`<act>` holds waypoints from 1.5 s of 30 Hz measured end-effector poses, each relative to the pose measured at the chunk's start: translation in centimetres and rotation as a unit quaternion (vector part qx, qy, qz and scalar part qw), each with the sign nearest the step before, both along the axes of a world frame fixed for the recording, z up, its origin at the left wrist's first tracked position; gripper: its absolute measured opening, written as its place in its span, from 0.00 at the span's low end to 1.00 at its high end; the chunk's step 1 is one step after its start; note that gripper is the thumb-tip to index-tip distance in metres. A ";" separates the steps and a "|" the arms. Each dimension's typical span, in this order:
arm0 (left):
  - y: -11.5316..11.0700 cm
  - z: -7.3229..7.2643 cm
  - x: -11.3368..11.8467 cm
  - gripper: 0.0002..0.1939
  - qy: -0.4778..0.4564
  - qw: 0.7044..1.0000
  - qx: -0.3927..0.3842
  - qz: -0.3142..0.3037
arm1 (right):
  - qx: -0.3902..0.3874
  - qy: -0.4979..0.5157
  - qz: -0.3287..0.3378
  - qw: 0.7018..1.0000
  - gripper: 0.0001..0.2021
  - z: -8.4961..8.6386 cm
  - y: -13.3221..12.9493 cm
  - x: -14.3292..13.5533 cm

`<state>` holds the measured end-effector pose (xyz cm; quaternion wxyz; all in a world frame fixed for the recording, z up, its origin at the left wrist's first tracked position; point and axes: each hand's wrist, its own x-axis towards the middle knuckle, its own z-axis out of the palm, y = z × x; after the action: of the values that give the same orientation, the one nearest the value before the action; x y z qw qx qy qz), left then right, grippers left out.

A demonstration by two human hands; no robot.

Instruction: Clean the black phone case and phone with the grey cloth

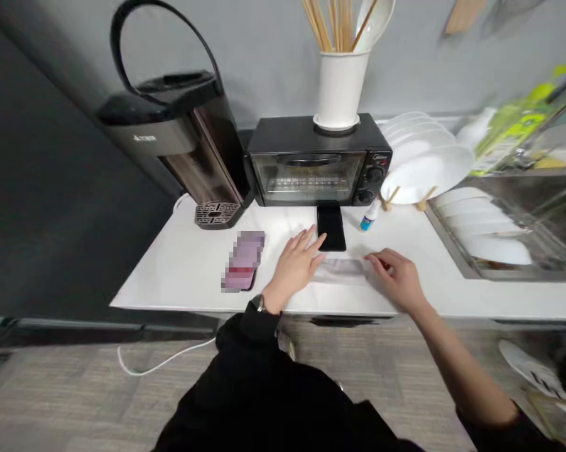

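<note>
Pale strip (342, 270): being supported flat by the counter (179, 270), near side, between both hands.
Left hand (295, 262): being held spread, palm down, at the strip's left end — seemingly for steadying.
Right hand (397, 279): being held curled at the right end — whether anything is being gripped cannot be told.
Black slab (331, 230): being rested just far of the strip, perhaps for working room.

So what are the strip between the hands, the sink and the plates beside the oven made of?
Strip: perhaps plastic film; looks thin, pale, faintly see-through. Sink: likely stainless steel, grey with a dull sheen. Plates: probably ceramic, white and smooth, though plastic is possible.
</note>
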<state>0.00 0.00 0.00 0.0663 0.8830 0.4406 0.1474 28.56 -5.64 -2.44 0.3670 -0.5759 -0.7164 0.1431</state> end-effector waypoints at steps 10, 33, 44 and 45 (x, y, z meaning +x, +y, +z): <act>-1.7 0.0 -0.7 0.21 -0.060 0.993 -0.017 0.100 | 0.019 -0.075 0.091 0.993 0.08 -0.6 2.5 -1.5; -3.1 0.6 -2.5 0.13 -0.201 0.972 0.075 -0.095 | 0.162 0.001 0.165 0.973 0.09 3.0 -1.2 -1.7; -6.1 -0.2 -4.0 0.29 -0.023 0.991 -0.034 -0.127 | 0.005 -0.097 0.163 0.982 0.22 0.1 -4.4 -2.7; -5.7 -0.3 -3.7 0.30 -0.008 0.992 -0.038 -0.118 | -0.003 -0.121 0.165 0.979 0.25 0.2 -3.9 -2.8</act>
<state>-3.69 -5.67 -0.26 0.1198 0.9245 0.3380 0.1290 25.79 -9.54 -2.28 0.2474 -0.4641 -0.8401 0.1326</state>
